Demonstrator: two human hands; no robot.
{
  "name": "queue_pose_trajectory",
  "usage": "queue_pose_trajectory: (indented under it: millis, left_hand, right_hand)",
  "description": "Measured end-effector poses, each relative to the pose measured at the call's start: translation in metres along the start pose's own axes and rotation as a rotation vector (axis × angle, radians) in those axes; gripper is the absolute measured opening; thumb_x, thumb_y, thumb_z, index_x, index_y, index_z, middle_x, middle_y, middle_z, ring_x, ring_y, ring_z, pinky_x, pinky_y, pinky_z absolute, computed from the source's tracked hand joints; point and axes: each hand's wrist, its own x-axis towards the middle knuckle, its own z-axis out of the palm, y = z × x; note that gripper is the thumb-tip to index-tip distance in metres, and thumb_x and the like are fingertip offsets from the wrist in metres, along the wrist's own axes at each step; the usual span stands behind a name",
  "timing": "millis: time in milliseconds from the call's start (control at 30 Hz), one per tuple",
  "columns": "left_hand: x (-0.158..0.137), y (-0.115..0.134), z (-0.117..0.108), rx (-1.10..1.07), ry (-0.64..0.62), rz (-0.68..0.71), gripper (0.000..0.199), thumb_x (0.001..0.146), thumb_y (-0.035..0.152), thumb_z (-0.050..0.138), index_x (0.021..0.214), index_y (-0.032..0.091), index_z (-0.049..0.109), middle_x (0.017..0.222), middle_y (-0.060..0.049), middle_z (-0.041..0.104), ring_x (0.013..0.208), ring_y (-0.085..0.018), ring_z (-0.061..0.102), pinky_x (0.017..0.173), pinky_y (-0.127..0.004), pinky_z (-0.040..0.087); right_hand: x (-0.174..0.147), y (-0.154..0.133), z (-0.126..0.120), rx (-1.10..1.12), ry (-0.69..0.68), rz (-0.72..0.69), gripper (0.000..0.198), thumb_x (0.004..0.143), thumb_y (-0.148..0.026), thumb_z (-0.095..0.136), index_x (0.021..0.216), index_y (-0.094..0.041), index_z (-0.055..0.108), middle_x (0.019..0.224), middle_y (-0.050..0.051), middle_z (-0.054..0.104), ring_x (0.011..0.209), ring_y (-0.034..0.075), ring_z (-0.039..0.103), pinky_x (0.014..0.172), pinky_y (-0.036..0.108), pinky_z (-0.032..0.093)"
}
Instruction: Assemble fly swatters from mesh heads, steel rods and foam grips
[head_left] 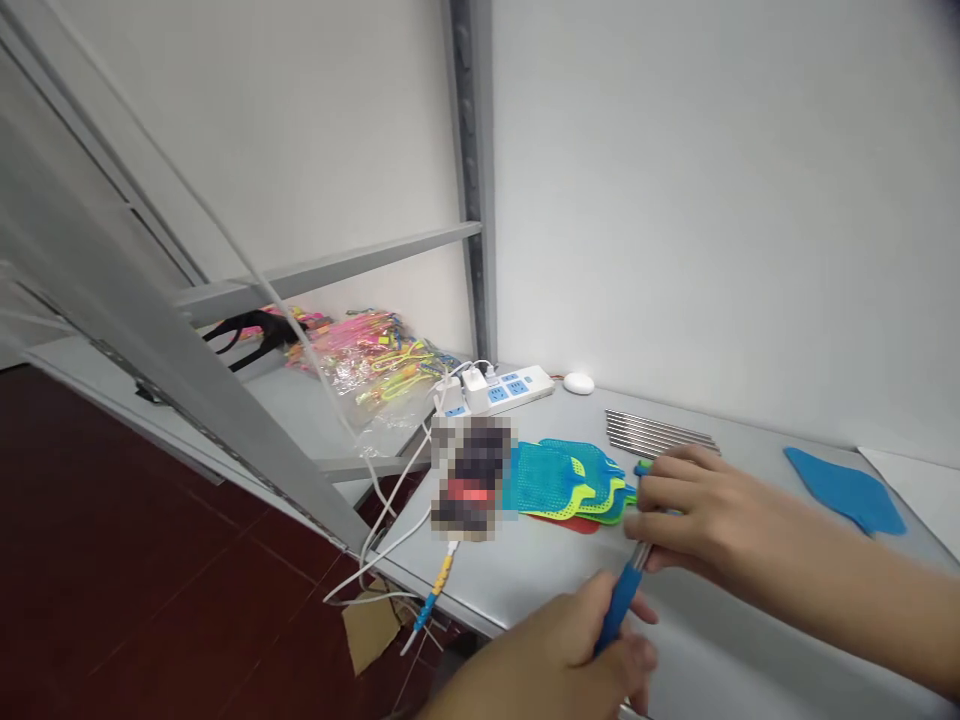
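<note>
Between my two hands is a blue handle [619, 606] with a thin metal rod [640, 556] coming out of its upper end. My left hand [562, 650] is wrapped around the handle, low over the table's front edge. Higher up, my right hand [694, 510] has its fingers closed on the metal rod. Just left of my right hand lies a fanned stack of mesh fly swatter heads [551, 480], blue with yellow and green edges and a red one underneath. Several metal rods [656, 433] lie side by side behind my right hand.
A blue fly swatter head [847, 490] lies at the right. A pixelated phone-like object [472, 480] with a cable [435, 590] sits left of the stack, before a power strip [517, 390]. Plastic-wrapped colourful items [375, 360] lie beyond the metal post [172, 330].
</note>
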Motion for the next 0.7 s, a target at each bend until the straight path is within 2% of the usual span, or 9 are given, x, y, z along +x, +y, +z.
queue_pose_trajectory:
  millis: [33,100,133,200,267,400,467,567,700]
  left_hand:
    - [0.005,-0.006,0.003,-0.223,0.03,0.01,0.035,0.092,0.056,0.047,0.103,0.023,0.053,0.062,0.007,0.048,0.045,-0.008,0.036,0.047,-0.021,0.028]
    - [0.016,-0.019,0.005,-0.62,0.194,0.03,0.049,0.08,0.071,0.054,0.086,0.024,0.044,0.051,0.012,0.032,0.035,-0.005,0.02,0.039,-0.019,0.019]
    - [0.021,-0.024,0.004,-0.744,0.299,0.041,0.055,0.075,0.076,0.056,0.081,0.024,0.04,0.048,0.013,0.028,0.033,-0.004,0.014,0.036,-0.018,0.015]
    - [0.025,-0.032,-0.003,-0.898,0.47,0.106,0.058,0.073,0.078,0.057,0.075,0.025,0.034,0.044,0.014,0.024,0.03,-0.004,0.009,0.032,-0.018,0.011]
    - [0.022,-0.037,-0.012,-0.963,0.531,0.209,0.053,0.081,0.072,0.053,0.071,0.024,0.033,0.043,0.013,0.026,0.028,-0.004,0.01,0.031,-0.018,0.012]
    - [0.016,-0.038,-0.021,-0.956,0.461,0.325,0.05,0.091,0.063,0.047,0.065,0.021,0.035,0.042,0.01,0.032,0.028,-0.003,0.02,0.033,-0.018,0.017]
    - [0.018,-0.039,-0.019,-0.911,0.443,0.319,0.05,0.091,0.06,0.049,0.064,0.019,0.038,0.043,0.009,0.035,0.029,-0.003,0.024,0.035,-0.018,0.018]
    - [0.024,-0.037,-0.016,-0.874,0.454,0.299,0.049,0.091,0.059,0.05,0.065,0.018,0.041,0.044,0.008,0.037,0.031,-0.003,0.027,0.038,-0.018,0.02]
    - [0.026,-0.033,-0.013,-0.844,0.482,0.294,0.047,0.092,0.057,0.051,0.067,0.018,0.041,0.046,0.009,0.035,0.032,-0.002,0.024,0.04,-0.018,0.02]
  right_hand:
    - [0.015,-0.001,0.004,-0.001,-0.011,-0.048,0.016,0.095,-0.029,0.055,0.103,-0.031,0.069,0.092,0.001,0.069,0.092,0.021,0.062,0.087,0.04,0.043]
    - [0.038,-0.001,0.017,-0.002,0.019,-0.072,0.03,0.096,-0.029,0.053,0.126,-0.03,0.06,0.125,0.007,0.063,0.12,0.027,0.053,0.098,0.047,0.04]
    - [0.047,0.0,0.025,0.001,0.052,-0.027,0.04,0.096,-0.032,0.053,0.136,-0.028,0.052,0.14,0.01,0.053,0.129,0.029,0.045,0.102,0.048,0.039]
    - [0.056,0.004,0.045,0.025,0.084,0.11,0.054,0.096,-0.04,0.05,0.146,-0.022,0.039,0.153,0.013,0.038,0.137,0.03,0.037,0.103,0.048,0.041]
    - [0.057,0.008,0.066,0.045,0.038,0.179,0.06,0.097,-0.046,0.046,0.148,-0.017,0.036,0.153,0.015,0.038,0.138,0.03,0.037,0.105,0.049,0.042]
    - [0.044,0.009,0.097,0.025,-0.117,0.034,0.069,0.093,-0.057,0.047,0.147,-0.014,0.04,0.149,0.016,0.044,0.141,0.034,0.034,0.11,0.059,0.033]
    - [0.035,0.007,0.102,0.002,-0.112,0.006,0.058,0.096,-0.049,0.047,0.144,-0.016,0.045,0.145,0.014,0.05,0.138,0.032,0.04,0.111,0.059,0.033]
    - [0.021,0.006,0.1,-0.083,-0.039,-0.034,0.038,0.1,-0.028,0.045,0.135,-0.016,0.055,0.136,0.013,0.059,0.132,0.031,0.048,0.11,0.06,0.033]
    - [-0.003,0.004,0.086,-0.191,0.055,-0.135,0.037,0.097,-0.009,0.037,0.127,-0.012,0.06,0.124,0.014,0.067,0.123,0.03,0.056,0.107,0.062,0.034]
